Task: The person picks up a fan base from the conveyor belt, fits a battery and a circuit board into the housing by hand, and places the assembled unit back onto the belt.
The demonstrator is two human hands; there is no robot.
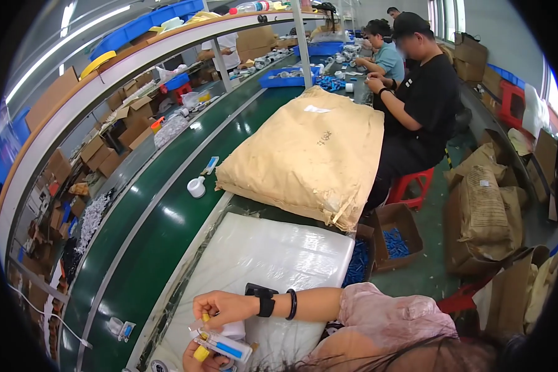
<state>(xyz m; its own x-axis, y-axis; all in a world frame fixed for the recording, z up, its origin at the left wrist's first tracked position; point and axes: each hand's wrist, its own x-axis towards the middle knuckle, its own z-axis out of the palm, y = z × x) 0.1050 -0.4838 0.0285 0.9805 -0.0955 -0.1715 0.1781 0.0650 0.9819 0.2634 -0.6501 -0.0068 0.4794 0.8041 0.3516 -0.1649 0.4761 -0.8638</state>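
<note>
Close to the lower edge, my left hand (pixel 195 361) grips a white plastic part with a blue strip (pixel 229 349). Yellow coverings or pieces (pixel 201 353) show at fingertips of both hands. My right hand (pixel 220 307), with a black watch (pixel 265 300) and a black bracelet (pixel 292 304) on its arm, pinches at the part's clear end; what sits between these fingers is too small to make out. A white rounded piece (pixel 234 329) lies partly hidden under my right hand. Both hands are above a white plastic-wrapped pad (pixel 260 251).
A big tan sack (pixel 304 152) lies beyond the pad. To the left runs a green conveyor belt (pixel 167 214), carrying a white round part (pixel 196 187) and small blue-and-white parts (pixel 127 331). Boxes of blue pieces (pixel 395 243) stand at right. Co-workers (pixel 421 80) sit farther along.
</note>
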